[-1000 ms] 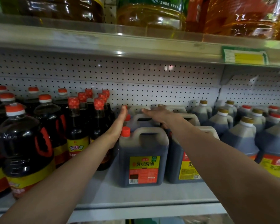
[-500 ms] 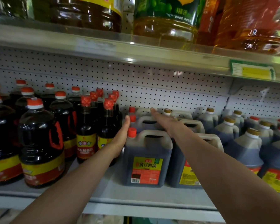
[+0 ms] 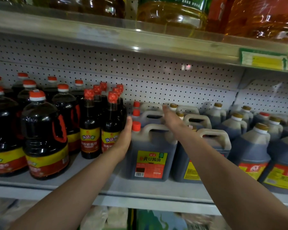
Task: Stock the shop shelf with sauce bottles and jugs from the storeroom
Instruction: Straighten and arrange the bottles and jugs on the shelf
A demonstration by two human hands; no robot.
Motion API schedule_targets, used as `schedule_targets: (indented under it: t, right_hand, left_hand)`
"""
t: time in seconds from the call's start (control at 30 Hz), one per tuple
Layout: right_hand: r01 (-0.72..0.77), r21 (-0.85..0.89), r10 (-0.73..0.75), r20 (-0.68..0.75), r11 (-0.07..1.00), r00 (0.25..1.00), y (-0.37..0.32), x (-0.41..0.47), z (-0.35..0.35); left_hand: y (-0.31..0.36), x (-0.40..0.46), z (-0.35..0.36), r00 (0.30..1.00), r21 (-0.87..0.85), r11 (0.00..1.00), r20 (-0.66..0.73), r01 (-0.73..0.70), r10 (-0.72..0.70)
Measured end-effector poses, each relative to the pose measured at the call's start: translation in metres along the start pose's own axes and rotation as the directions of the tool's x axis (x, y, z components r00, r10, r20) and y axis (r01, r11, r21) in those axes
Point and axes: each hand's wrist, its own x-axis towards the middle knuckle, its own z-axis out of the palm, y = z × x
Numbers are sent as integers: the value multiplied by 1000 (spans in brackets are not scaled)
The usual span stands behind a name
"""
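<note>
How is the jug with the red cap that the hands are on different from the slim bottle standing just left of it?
The front jug is squat and boxy with a built-in loop handle on top; the slim bottle is tall, narrow-necked and has no handle. The jug's plastic looks cloudy, the bottle's surface glossy. The left hand lies flat against the jug's side; the right hand reaches over its top. Both hold dark liquid, have red caps and yellow-and-red labels, and stand upright on the shelf.

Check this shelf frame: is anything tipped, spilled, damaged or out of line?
Nothing stands out. The jugs and bottles stand upright in rows, and no spill shows on the shelf. The left hand lies flat against the front jug's side; the right hand reaches over its handle.
</note>
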Motion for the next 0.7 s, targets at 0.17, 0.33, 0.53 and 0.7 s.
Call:
schedule_targets:
  t: [0.17,0.33,0.53,0.7]
  right_hand:
    - [-19,32,20,-20,999,1000,-2,-8,1]
    - [-18,75,19,-17,997,1000,-6,-13,4]
    - [41,38,-40,-22,998,999,-11,-21,12]
    - [105,-78,-108,-37,991,993,-11,-31,11]
  left_hand:
    - [18,-16,9,999,50,999,-46,-9,12]
    - [38,-31,13,995,112,993,-100,38,-27]
    - [37,-20,5,990,94,993,-134,67,-54]
    - [35,-20,6,992,58,998,-121,38,-31]
